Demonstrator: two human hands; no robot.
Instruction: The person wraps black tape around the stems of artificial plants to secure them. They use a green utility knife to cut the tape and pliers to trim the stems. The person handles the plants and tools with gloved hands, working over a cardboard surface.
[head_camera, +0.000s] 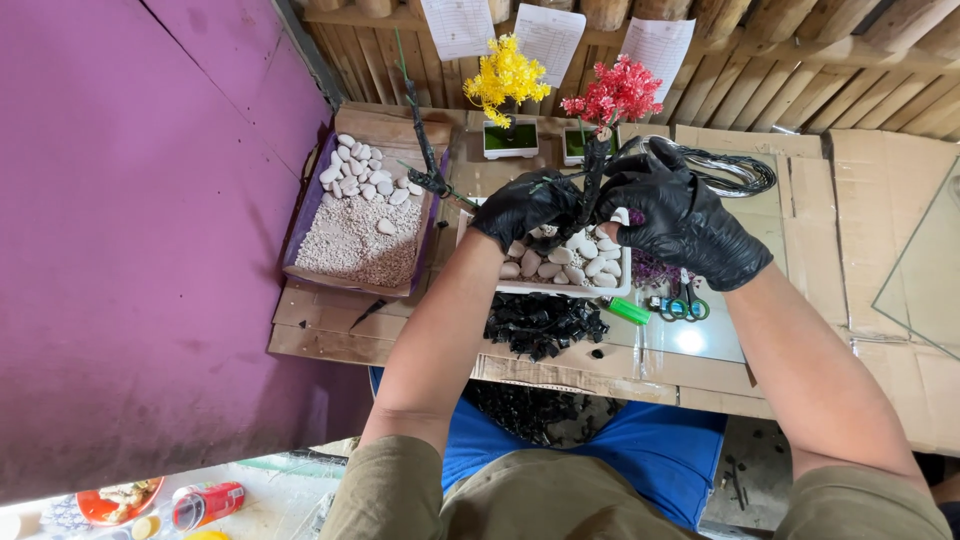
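Note:
Both my hands wear black gloves. My left hand (522, 208) and my right hand (680, 218) meet over a white rectangular pot (560, 287) filled with white pebbles (590, 268). Between them they grip a dark, wire-wrapped tree trunk (592, 180) that stands upright in the pot. My right hand also presses a white pebble near the trunk's base. A bare black branch (420, 130) leans to the left of the pot.
A purple tray (296, 232) with gravel and white stones lies at left. Small yellow (505, 78) and red (615, 92) artificial trees stand at the back. Black scraps (540, 325), a green lighter (628, 311), scissors (685, 308), a wire coil (735, 170) and a glass pane (925, 270) lie around.

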